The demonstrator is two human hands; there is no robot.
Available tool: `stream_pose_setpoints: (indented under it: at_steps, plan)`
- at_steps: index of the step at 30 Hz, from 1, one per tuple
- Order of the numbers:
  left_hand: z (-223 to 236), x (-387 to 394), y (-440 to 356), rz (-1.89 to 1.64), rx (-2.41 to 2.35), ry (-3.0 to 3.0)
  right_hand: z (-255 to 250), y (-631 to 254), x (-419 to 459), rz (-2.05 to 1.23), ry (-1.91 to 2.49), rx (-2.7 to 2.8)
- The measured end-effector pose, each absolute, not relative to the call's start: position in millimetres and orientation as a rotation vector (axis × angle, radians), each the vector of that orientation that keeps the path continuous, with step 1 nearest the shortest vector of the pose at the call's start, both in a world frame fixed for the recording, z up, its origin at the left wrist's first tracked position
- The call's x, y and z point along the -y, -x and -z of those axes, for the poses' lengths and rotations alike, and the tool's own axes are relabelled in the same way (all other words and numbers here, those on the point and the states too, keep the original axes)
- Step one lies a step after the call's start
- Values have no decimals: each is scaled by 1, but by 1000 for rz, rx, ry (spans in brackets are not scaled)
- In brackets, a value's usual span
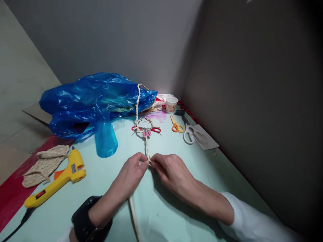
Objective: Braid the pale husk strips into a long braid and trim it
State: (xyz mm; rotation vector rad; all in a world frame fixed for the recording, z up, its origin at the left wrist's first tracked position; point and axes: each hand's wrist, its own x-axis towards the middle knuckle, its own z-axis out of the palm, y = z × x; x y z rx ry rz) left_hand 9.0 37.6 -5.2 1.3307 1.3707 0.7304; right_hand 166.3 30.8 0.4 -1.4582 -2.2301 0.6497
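My left hand [136, 168] and my right hand [171, 169] meet at the middle of the table, each pinching the lower end of a pale braided cord [147, 146]. Both sets of fingertips nearly touch, hiding the exact strands between them. Just above, a pink binder clip [146, 133] grips the braid. Beyond the clip the cord loops up and back over a blue plastic bag [101, 94]. Red-handled scissors [156, 129] lie beneath the loop. From under my left hand a pale strand [134, 218] runs down toward the table's near edge.
A yellow glue gun [60, 178] with a black cable lies at left beside a woven straw piece [46, 164]. At right are orange scissors [176, 125], white-handled scissors [189, 133], a grey card [205, 137], a dark thread spool [179, 112] and a paper cup [171, 105]. Walls stand behind and right.
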Motion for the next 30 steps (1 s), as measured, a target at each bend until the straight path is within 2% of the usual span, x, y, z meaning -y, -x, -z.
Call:
stream_pose_setpoints:
  at_steps: [3,5,13,18,21,27,30]
  plan:
    - [5,-38,-9,-713,-1444,-1575,0,-165,-26,-207,1453,2381]
    - [5,-37,-9,-722,-1445,-1592,1,-164,-23,-39,1369,2420]
    - [14,-34,-6,-728,-1235,-1127,12,-153,-9,321,1021,2500]
    - [11,-35,-3,-752,-1182,-1075,15,-148,-5,419,1008,2565]
    - [10,-35,-2,-786,-1249,-1146,10,-151,-6,247,938,2588]
    - [6,-33,-3,-783,-1276,-1221,-11,-173,-38,-550,1348,2047]
    - [3,-31,-4,-758,-1246,-1218,-10,-180,-52,-945,1299,2001]
